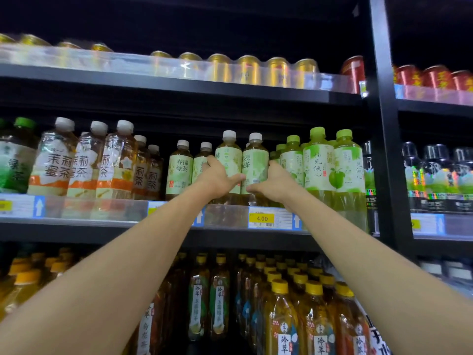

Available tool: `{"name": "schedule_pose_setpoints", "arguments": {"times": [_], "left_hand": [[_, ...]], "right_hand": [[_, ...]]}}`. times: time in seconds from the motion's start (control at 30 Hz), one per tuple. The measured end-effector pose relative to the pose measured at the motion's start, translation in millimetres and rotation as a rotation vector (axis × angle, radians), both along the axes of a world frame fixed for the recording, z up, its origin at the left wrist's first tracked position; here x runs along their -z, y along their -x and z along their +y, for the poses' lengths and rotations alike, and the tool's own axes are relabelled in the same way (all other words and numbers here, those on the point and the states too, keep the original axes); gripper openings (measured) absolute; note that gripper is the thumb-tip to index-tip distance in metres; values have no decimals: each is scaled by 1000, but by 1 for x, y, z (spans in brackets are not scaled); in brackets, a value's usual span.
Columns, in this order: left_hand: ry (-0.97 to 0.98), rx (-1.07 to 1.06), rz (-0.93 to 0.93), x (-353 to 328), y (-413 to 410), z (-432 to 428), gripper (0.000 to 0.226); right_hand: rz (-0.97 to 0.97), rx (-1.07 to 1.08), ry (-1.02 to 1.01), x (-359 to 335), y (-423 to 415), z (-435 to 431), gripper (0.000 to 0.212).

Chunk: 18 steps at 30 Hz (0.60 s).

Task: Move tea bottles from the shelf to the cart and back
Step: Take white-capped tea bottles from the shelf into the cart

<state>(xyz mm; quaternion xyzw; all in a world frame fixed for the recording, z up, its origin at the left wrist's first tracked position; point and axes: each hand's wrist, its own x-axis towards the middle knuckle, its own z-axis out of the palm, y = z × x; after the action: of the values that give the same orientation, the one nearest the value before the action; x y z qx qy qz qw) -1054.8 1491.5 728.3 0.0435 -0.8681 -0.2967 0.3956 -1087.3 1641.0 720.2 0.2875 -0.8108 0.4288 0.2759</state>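
Two white-capped green tea bottles stand upright, caps up, side by side at the front of the middle shelf (102,233). The left hand (217,178) grips the left green tea bottle (228,153) and the right hand (276,183) grips the right green tea bottle (255,163), thumbs across the labels. The other fingers are hidden behind the bottles, and the hands and the shelf's clear rail obscure the bottle bases.

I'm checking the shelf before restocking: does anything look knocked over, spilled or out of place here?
Nothing stands out. The left hand grips one white-capped tea bottle, the right hand its neighbour, both upright at the middle shelf; no spill or damage shows.
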Motion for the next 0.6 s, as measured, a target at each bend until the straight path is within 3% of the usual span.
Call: {"name": "schedule_pose_setpoints", "arguments": {"times": [0.13, 0.23, 0.33, 0.43, 0.6], "left_hand": [[117, -97, 86, 6, -17, 3, 97], [308, -233, 172, 10, -44, -10, 84], [540, -394, 240, 12, -83, -36, 66], [757, -531, 179, 13, -130, -69, 56], [864, -708, 35, 15, -211, -125, 58]], "right_hand": [[146, 142, 82, -1, -17, -3, 67], [411, 335, 7, -3, -40, -9, 65], [571, 392, -80, -6, -68, -30, 59], [604, 369, -224, -6, -100, -65, 62], [562, 218, -401, 6, -161, -130, 72]]}}
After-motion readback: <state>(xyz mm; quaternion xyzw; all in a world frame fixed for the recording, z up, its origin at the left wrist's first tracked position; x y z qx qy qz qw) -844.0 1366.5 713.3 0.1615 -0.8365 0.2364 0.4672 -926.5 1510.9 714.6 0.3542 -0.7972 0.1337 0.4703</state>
